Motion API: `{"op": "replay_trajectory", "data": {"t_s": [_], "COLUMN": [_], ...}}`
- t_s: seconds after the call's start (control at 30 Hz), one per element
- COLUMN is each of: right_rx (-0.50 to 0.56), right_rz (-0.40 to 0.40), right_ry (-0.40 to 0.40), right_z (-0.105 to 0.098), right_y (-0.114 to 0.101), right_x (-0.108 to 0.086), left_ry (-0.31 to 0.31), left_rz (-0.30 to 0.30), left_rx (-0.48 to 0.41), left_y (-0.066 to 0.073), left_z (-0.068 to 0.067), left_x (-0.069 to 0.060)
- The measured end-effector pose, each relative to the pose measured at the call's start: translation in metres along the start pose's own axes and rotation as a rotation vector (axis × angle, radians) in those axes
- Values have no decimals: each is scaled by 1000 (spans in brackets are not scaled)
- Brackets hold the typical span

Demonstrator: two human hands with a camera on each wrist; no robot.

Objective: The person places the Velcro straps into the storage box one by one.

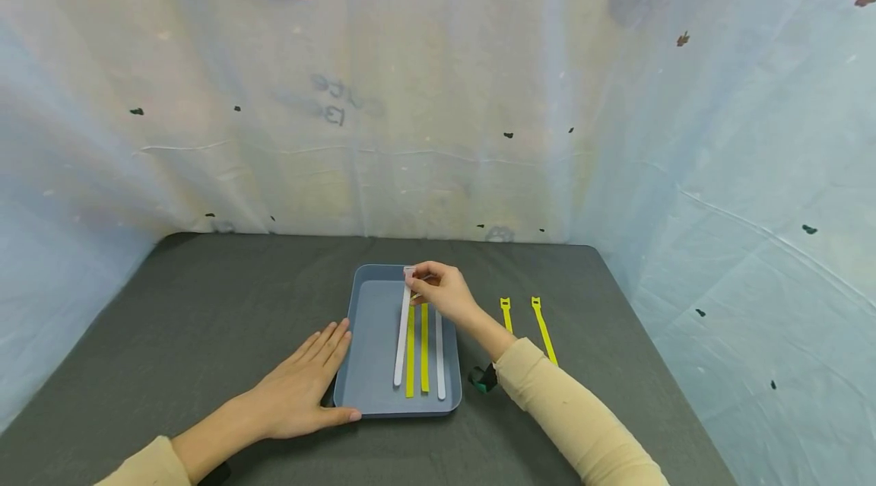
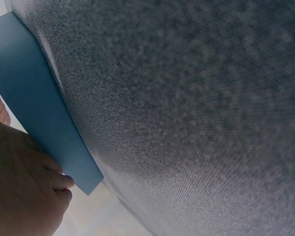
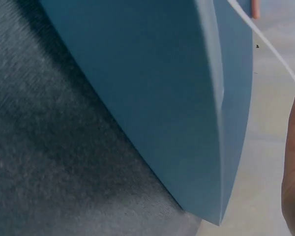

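My right hand (image 1: 448, 294) pinches the slotted head end of a white strap-like cable tie (image 1: 401, 341) between thumb and fingers, above the far part of a blue-grey tray (image 1: 369, 341). The tie hangs down lengthwise over the tray. Beside it in the tray lie two yellow cable ties (image 1: 425, 357) and another white one (image 1: 440, 372), their far ends hidden by the hand. With fingers straight, my left hand (image 1: 294, 395) rests against the tray's left side, thumb at the near corner. In the right wrist view the held tie (image 3: 270, 44) slants past the tray wall (image 3: 152, 98).
Right of the tray, two yellow cable ties (image 1: 544, 330) lie on the dark grey table (image 1: 219, 303), partly behind the right forearm. A small dark object with a green edge (image 1: 482, 379) shows beside the right sleeve. Pale sheeting (image 1: 424, 90) hangs behind the table and at both sides.
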State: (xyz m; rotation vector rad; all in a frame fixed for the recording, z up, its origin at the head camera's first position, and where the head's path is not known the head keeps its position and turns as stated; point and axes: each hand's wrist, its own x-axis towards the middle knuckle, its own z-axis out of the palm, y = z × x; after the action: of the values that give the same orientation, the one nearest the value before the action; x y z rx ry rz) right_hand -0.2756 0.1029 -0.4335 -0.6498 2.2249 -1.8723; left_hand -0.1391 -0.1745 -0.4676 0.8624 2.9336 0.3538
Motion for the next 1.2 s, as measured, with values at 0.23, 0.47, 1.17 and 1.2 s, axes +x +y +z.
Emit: {"op": "replay_trajectory", "data": {"t_s": [0.23, 0.47, 1.17, 1.2], "right_rx": [-65, -118, -440, -457], "right_rz": [27, 50, 6, 1], "right_ry": [-33, -59, -63, -64], "right_z": [6, 9, 12, 12], "right_y": [7, 10, 32, 33], "right_x": [5, 7, 17, 18], "left_ry": [5, 7, 8, 10], "left_rz": [5, 8, 3, 4], "left_rx": [7, -1, -20, -18], "left_y": [0, 0, 0, 0], "left_z": [1, 1, 1, 1], "left_x": [0, 0, 0, 0]}}
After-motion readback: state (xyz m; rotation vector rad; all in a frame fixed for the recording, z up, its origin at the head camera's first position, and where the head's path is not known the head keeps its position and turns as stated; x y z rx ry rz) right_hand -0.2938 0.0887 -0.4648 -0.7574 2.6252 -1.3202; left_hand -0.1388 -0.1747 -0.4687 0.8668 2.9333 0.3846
